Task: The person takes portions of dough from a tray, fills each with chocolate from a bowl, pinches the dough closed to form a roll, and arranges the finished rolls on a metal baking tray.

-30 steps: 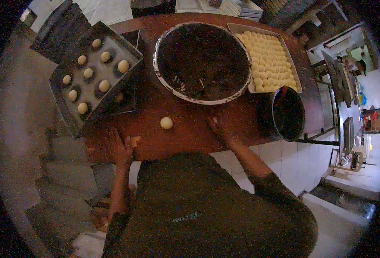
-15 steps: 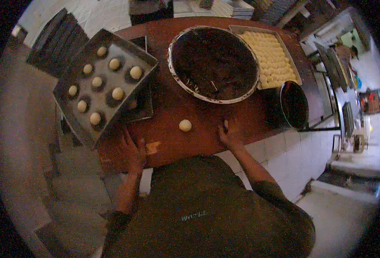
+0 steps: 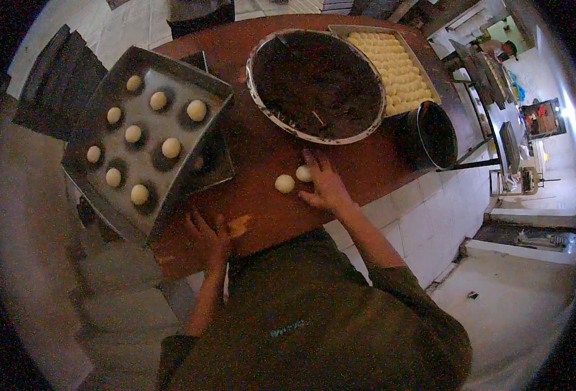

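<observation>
My right hand (image 3: 324, 186) has its fingers spread around and touching a pale dough ball (image 3: 303, 173), just right of another ball (image 3: 284, 183) on the red-brown table (image 3: 268, 208). My left hand (image 3: 208, 231) lies open on the table near its front edge, beside a metal tray (image 3: 193, 137) of spaced dough balls (image 3: 170, 148) resting on another pan. Above my hands is a large round tub (image 3: 311, 72) holding a dark mixture with a rough surface. A dark cylindrical container (image 3: 434, 137) stands right of my right hand.
A tray (image 3: 392, 72) packed with yellowish dough pieces sits at the back right. A stack of dark pans (image 3: 57, 81) is at the upper left. Another person (image 3: 500, 49) is at a bench farther right, with white tiling (image 3: 412, 208) below the table's edge.
A second dough ball now shows under my right hand. That hand has moved up and left toward the first ball, with fingers now spread. The whole view has shifted slightly.
</observation>
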